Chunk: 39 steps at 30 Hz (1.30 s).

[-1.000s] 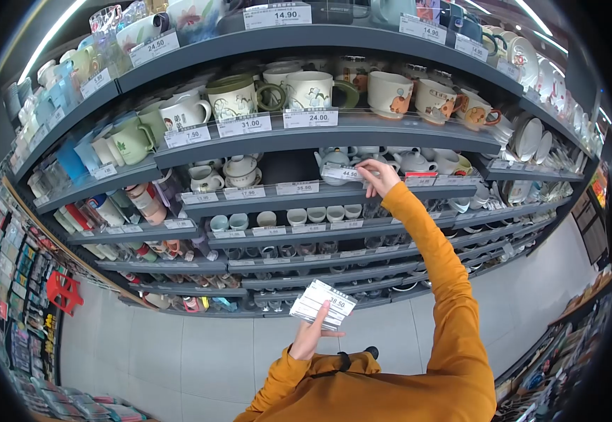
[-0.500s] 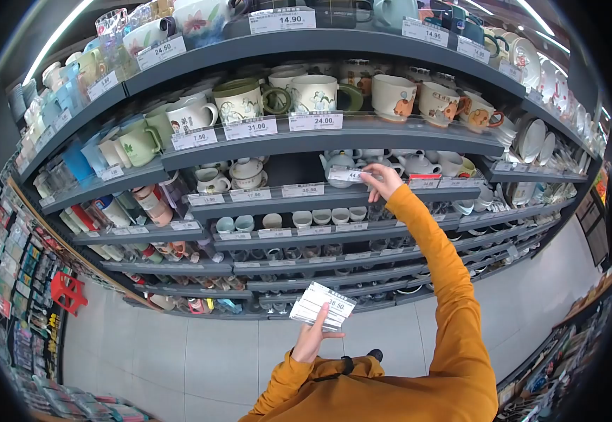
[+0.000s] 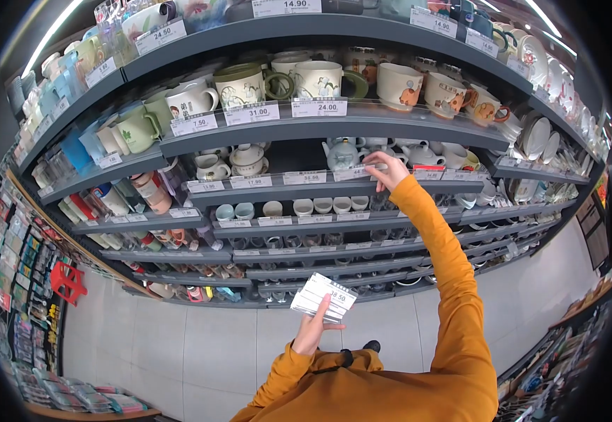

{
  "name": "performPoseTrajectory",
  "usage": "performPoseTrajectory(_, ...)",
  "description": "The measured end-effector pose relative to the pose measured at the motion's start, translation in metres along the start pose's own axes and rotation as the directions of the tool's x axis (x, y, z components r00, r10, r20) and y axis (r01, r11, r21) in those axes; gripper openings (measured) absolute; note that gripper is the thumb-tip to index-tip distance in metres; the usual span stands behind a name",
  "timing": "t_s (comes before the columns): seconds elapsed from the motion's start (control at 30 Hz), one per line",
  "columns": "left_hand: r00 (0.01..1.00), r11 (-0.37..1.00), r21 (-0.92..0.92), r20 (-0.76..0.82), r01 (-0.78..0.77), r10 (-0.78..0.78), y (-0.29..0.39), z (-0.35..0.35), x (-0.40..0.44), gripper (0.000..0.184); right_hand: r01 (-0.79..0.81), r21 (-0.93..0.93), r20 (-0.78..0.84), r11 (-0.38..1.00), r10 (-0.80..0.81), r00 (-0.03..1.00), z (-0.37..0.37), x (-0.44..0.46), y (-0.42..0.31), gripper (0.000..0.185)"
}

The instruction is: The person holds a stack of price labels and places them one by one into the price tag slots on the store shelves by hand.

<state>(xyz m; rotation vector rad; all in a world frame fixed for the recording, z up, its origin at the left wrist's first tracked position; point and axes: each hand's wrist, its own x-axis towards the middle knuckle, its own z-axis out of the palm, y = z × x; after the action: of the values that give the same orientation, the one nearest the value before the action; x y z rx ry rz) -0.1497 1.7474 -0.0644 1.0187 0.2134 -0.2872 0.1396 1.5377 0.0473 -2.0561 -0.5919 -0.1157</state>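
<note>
My left hand (image 3: 311, 332) is closed on a fanned stack of white price tags (image 3: 322, 295), its thumb lying across the front one, which reads 38.50. Stretched forward, my right hand (image 3: 391, 171) pinches another price tag (image 3: 350, 173) by its right end. That tag lies against the front edge of the teapot shelf (image 3: 263, 195), to the right of a 38.50 tag (image 3: 304, 178). Just behind it stands a pale blue teapot (image 3: 343, 154). My right fingers partly cover the tag's figures.
Mugs (image 3: 318, 79) line the shelf above, over a row of price tags. Small cups (image 3: 304, 207) and glasses fill the lower shelves. A red stool (image 3: 68, 283) stands on the tiled floor at left. Shelves of goods (image 3: 559, 366) rise at lower right.
My right hand has brought its tag from in front of the teapot down to the shelf edge. The left hand still holds its stack, and the view has shifted slightly.
</note>
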Motion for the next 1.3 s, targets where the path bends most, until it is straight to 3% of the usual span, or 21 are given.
performPoseTrajectory(0.23,0.999,0.999,-0.033,-0.043,-0.005,0.004,-0.004,-0.002,0.002,0.039,0.109,-0.355,-0.016,0.929,-0.122,0.992,0.007,-0.011,-0.001,0.027)
performPoseTrajectory(0.33,0.999,0.999,-0.047,-0.047,-0.01,0.007,-0.006,-0.002,0.004,0.038,0.207,-0.42,-0.163,0.883,-0.298,0.94,0.014,-0.034,-0.02,0.029)
performPoseTrajectory(0.43,0.999,1.0,-0.031,-0.045,0.001,-0.002,-0.012,-0.005,0.006,0.036,0.227,-0.168,-0.252,0.959,-0.265,0.931,0.04,-0.085,-0.024,0.028)
performPoseTrajectory(0.5,0.998,1.0,-0.018,-0.057,-0.008,0.007,-0.016,-0.007,0.008,0.034,0.069,0.126,-0.171,0.99,-0.047,0.984,0.078,-0.143,-0.026,0.02)
performPoseTrajectory(0.53,0.999,1.0,0.004,-0.044,-0.018,0.018,-0.02,-0.009,0.009,0.034,-0.097,0.231,-0.044,0.968,0.11,0.993,0.093,-0.172,-0.035,0.016)
performPoseTrajectory(0.6,0.999,0.998,0.051,-0.018,-0.034,0.035,-0.029,-0.017,0.011,0.033,-0.045,0.252,-0.073,0.967,0.065,0.995,0.131,-0.223,-0.02,0.016)
performPoseTrajectory(0.67,0.998,0.993,0.1,0.0,-0.061,0.061,-0.036,-0.021,0.012,0.032,-0.295,0.35,-0.071,0.889,0.339,0.938,0.15,-0.262,-0.022,0.022)
performPoseTrajectory(0.73,0.998,0.99,0.124,0.0,-0.065,0.066,-0.039,-0.015,0.011,0.03,-0.398,0.458,-0.06,0.795,0.474,0.878,0.15,-0.284,-0.023,0.025)
performPoseTrajectory(1.0,0.994,0.979,0.177,0.065,-0.098,0.087,-0.062,0.015,-0.009,0.028,-0.388,0.558,-0.071,0.734,0.507,0.859,0.116,-0.327,-0.016,0.016)
performPoseTrajectory(1.17,0.994,0.989,0.117,-0.046,-0.092,0.098,-0.092,0.04,-0.042,0.026,-0.393,0.613,0.014,0.685,0.488,0.872,0.104,-0.351,-0.015,0.014)
performPoseTrajectory(1.3,0.992,0.997,0.056,-0.112,-0.05,0.056,-0.123,0.059,-0.067,0.029,-0.388,0.55,0.013,0.739,0.457,0.889,0.092,-0.385,-0.014,0.018)
